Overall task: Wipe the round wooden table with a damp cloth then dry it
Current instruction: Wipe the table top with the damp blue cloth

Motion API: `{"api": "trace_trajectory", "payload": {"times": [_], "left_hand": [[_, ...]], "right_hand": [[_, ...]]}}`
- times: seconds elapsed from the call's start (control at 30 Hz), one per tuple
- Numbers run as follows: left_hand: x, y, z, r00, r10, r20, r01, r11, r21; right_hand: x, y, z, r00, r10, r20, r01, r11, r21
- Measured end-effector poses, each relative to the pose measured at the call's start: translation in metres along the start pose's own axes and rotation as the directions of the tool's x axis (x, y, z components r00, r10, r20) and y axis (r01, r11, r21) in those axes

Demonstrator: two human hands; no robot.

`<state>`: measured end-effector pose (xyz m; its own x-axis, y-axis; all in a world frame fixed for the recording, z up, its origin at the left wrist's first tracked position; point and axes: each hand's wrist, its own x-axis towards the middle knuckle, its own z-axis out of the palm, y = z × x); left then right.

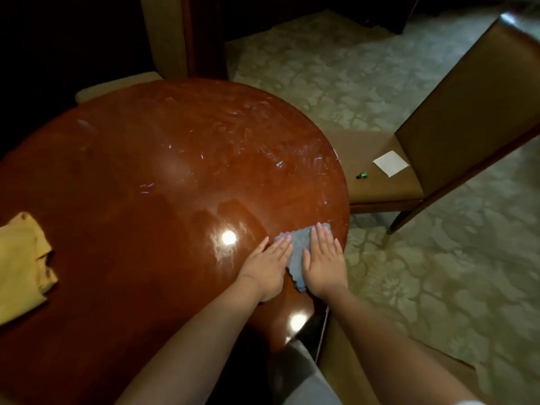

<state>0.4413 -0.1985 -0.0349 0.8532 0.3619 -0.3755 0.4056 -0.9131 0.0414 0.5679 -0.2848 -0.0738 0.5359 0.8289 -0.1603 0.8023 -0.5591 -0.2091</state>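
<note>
The round wooden table (146, 176) fills the left and middle of the head view, its glossy reddish top streaked with smears and light glare. A blue-grey cloth (298, 247) lies flat near the table's right edge. My left hand (267, 266) presses on the cloth's left side with straight fingers, and my right hand (323, 263) presses flat on its right side. Most of the cloth is hidden under both palms. A folded yellow cloth (22, 264) rests on the table at the far left.
A brown padded chair (438, 141) stands right of the table, with a white paper square (391, 163) and a small green object (362, 175) on its seat. Another chair seat (117, 84) shows behind the table. Patterned carpet (438, 287) covers the floor.
</note>
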Motion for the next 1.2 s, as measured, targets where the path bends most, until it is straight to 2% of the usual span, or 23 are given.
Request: {"api": "trace_trajectory", "payload": {"times": [0.37, 0.63, 0.9, 1.07, 1.2], "left_hand": [[0.095, -0.009, -0.037, 1.000, 0.010, -0.010, -0.009, 0.998, 0.064], [0.111, -0.012, -0.046, 1.000, -0.004, 0.001, 0.004, 0.997, 0.074], [0.064, -0.006, -0.030, 0.999, 0.029, -0.013, -0.028, 0.998, 0.061], [0.005, -0.003, -0.009, 0.997, 0.074, 0.004, -0.074, 0.997, 0.036], [-0.045, -0.005, 0.009, 0.992, 0.123, 0.029, -0.124, 0.992, 0.027]], "right_hand": [[0.096, 0.047, -0.026, 0.991, -0.128, -0.022, 0.127, 0.991, -0.038], [0.116, 0.054, -0.034, 0.986, -0.167, -0.022, 0.166, 0.985, -0.039], [0.071, 0.046, -0.026, 0.987, -0.160, 0.027, 0.161, 0.985, -0.065], [0.009, 0.023, -0.018, 0.980, -0.173, 0.098, 0.177, 0.984, -0.029], [-0.041, -0.001, -0.006, 0.966, -0.144, 0.216, 0.157, 0.987, -0.045]]}}
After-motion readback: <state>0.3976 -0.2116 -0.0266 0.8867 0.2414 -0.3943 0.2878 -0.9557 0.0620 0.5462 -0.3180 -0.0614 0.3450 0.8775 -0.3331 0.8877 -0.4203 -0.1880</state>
